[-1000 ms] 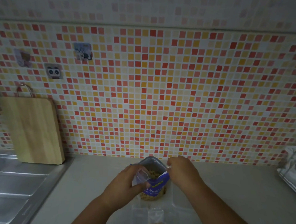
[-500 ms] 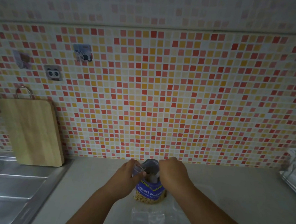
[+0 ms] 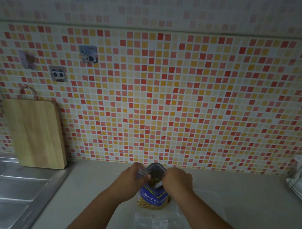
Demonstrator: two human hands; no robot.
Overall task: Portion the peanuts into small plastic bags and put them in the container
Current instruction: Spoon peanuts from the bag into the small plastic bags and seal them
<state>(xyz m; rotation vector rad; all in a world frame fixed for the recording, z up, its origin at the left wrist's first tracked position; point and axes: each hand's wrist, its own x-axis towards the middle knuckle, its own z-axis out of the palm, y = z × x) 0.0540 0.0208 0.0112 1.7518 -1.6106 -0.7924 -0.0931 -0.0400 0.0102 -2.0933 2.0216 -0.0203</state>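
Blue on the peanut pouch point(image 3: 153, 196) carries pale lettering: "TONG" at the top and "alted Peanu" below it, with the ends hidden by folds and hands. A finer line beneath is too blurred to read. The pouch stands upright about midway along the countertop point(image 3: 247, 207), its mouth open and its clear lower part showing peanuts. The left hand point(image 3: 132, 177) pinches a small clear bag point(image 3: 141, 171) at the left rim of that mouth. The right hand point(image 3: 177, 182) has its fingers curled over the right rim. A filled bag point(image 3: 159, 226) lies flat at the counter's near edge, just in front of the pouch. Counter surface runs right to a dish rack point(image 3: 299, 176) at the right edge, well apart from the hands. To the left it meets the steel drainboard point(image 3: 15, 191), where a wooden cutting board point(image 3: 35, 132) leans against the tiled wall point(image 3: 182, 98). A panda sticker point(image 3: 58, 74) sits on the tiles.
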